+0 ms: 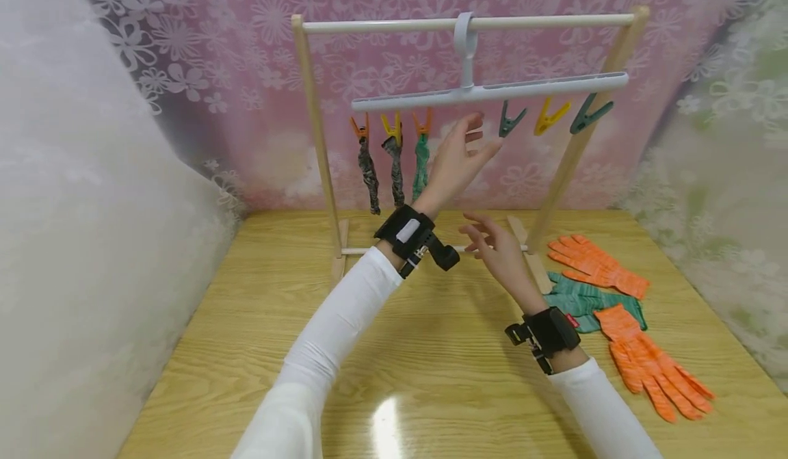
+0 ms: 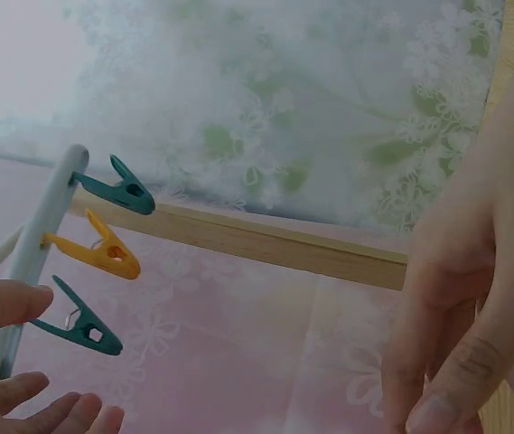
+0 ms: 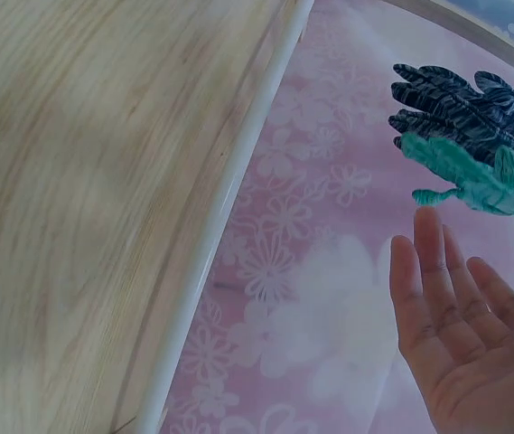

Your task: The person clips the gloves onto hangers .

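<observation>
My left hand (image 1: 458,161) reaches up under the white hanger bar (image 1: 418,99), fingers and thumb apart, holding nothing. In the left wrist view its thumb is beside the nearest green clip (image 2: 89,330); whether they touch I cannot tell. Lower and to the right, my right hand (image 1: 500,250) hovers with loosely bent fingers, nothing in it; the right wrist view shows its palm (image 3: 473,362). A green glove (image 1: 421,161) hangs by an orange clip (image 1: 421,122), partly hidden by the left hand. Two dark grey gloves (image 3: 455,104) hang beside it from orange and yellow clips.
A wooden rack (image 1: 320,151) with a white top rail (image 1: 382,27) carries the hanger. A yellow clip (image 1: 548,118) and green clips hang at the hanger's right. On the table (image 1: 258,349), orange gloves (image 1: 594,264) and green glove fabric (image 1: 581,299) lie right of the rack's foot.
</observation>
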The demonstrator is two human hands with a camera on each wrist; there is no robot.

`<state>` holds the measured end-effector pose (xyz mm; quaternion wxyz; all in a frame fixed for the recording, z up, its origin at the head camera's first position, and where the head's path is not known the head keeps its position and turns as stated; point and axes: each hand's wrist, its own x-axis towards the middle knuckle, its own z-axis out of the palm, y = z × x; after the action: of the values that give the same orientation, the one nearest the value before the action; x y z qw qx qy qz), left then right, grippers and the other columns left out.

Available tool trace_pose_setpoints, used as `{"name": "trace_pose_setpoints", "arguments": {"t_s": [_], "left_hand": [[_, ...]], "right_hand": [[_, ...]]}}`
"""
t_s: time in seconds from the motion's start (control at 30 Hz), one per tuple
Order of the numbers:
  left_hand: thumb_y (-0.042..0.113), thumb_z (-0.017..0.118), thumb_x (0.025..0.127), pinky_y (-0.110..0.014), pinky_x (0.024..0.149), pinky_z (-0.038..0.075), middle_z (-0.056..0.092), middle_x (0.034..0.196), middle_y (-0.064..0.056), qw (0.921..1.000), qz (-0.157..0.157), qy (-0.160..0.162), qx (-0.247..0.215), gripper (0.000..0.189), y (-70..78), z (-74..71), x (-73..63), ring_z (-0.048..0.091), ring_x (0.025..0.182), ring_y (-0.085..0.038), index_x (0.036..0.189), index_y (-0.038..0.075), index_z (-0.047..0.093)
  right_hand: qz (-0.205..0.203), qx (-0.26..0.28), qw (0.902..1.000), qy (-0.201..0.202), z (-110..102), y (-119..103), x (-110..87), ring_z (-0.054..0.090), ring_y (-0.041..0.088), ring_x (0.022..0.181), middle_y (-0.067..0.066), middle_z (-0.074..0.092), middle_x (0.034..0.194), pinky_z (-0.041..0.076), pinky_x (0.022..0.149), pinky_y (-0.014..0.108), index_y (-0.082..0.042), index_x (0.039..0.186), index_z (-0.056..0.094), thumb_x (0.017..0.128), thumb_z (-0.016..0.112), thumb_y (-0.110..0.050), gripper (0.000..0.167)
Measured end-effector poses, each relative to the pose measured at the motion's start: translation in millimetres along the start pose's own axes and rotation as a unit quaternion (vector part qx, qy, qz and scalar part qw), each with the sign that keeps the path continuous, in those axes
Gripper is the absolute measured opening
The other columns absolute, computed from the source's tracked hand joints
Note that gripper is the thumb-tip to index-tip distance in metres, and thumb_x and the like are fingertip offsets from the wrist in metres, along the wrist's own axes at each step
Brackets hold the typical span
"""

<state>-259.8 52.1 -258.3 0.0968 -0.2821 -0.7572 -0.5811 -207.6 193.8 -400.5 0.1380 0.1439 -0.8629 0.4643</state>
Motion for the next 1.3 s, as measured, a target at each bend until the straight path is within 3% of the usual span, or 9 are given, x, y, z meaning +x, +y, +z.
{"name": "trace_pose_setpoints", "arguments": {"t_s": [0.17,0.27,0.4,0.6,0.83,0.93,1.17,1.3], "left_hand": [[0.029,0.069,0.099,-0.021,0.104,0.047,0.051,0.149,-0.009,0.9990,0.008,0.041,-0.014,0.060,-4.1,17.0,15.3,0.054,0.132,-0.019,0.149,0.007,0.043],[0.031,0.072,0.097,-0.020,0.103,0.047,0.056,0.142,-0.004,0.9977,0.011,0.059,-0.033,0.058,-3.9,25.5,19.5,0.057,0.124,-0.010,0.144,0.010,0.047],[0.034,0.076,0.093,-0.015,0.096,0.049,0.061,0.130,0.002,0.9955,0.023,0.086,-0.033,0.054,-1.9,30.5,19.2,0.058,0.112,-0.001,0.137,0.013,0.054],[0.030,0.083,0.087,-0.010,0.085,0.051,0.071,0.116,-0.003,0.9900,0.060,0.127,-0.008,0.045,-0.5,28.9,15.8,0.067,0.101,-0.006,0.124,0.011,0.065],[0.035,0.085,0.083,-0.010,0.082,0.051,0.073,0.110,-0.001,0.9903,0.056,0.127,0.005,0.046,1.2,26.5,13.8,0.067,0.094,-0.001,0.120,0.013,0.068],[0.036,0.086,0.083,-0.011,0.081,0.051,0.073,0.110,-0.001,0.9904,0.054,0.126,0.013,0.047,2.4,25.5,12.2,0.068,0.093,-0.002,0.119,0.013,0.068],[0.031,0.084,0.085,-0.011,0.082,0.052,0.073,0.111,-0.004,0.9906,0.066,0.119,-0.003,0.042,0.3,20.1,7.2,0.069,0.096,-0.008,0.118,0.010,0.068],[0.027,0.083,0.087,-0.013,0.084,0.054,0.073,0.110,-0.007,0.9891,0.089,0.117,-0.009,0.038,-0.9,15.8,4.5,0.069,0.096,-0.008,0.116,0.008,0.069]], "right_hand": [[0.009,-0.002,1.0000,-0.002,-8,6,-6.0,0.070,0.040,0.089,0.018,0.068,0.125,0.060,0.076,0.055,-0.012,0.147,0.053,0.109,0.049,-0.030,0.042],[0.011,-0.009,0.9999,0.004,-12,10,-9.2,0.071,0.039,0.088,0.020,0.068,0.125,0.060,0.075,0.055,-0.012,0.145,0.055,0.109,0.049,-0.029,0.040],[0.014,-0.009,0.9998,0.004,-15,14,-13.9,0.070,0.039,0.088,0.019,0.068,0.124,0.060,0.076,0.054,-0.011,0.144,0.056,0.109,0.050,-0.029,0.040],[0.017,-0.013,0.9997,0.005,-19,19,-21.2,0.072,0.034,0.088,0.017,0.069,0.122,0.061,0.075,0.051,-0.013,0.144,0.057,0.109,0.050,-0.030,0.039],[0.018,-0.045,0.9987,0.010,-28,25,-30.7,0.071,0.036,0.091,0.017,0.069,0.125,0.061,0.075,0.050,-0.013,0.143,0.058,0.108,0.051,-0.029,0.039],[0.025,-0.067,0.9974,0.012,-38,26,-37.5,0.071,0.037,0.093,0.018,0.069,0.123,0.061,0.073,0.045,-0.012,0.142,0.059,0.108,0.053,-0.029,0.039],[0.041,-0.114,0.9921,0.031,-75,34,-61.5,0.067,0.043,0.102,0.022,0.067,0.124,0.058,0.065,0.039,-0.010,0.142,0.059,0.107,0.054,-0.028,0.039],[0.050,-0.150,0.9862,0.047,-100,38,-77.3,0.064,0.048,0.107,0.026,0.065,0.127,0.051,0.053,0.030,-0.008,0.142,0.059,0.108,0.053,-0.029,0.041]]}}
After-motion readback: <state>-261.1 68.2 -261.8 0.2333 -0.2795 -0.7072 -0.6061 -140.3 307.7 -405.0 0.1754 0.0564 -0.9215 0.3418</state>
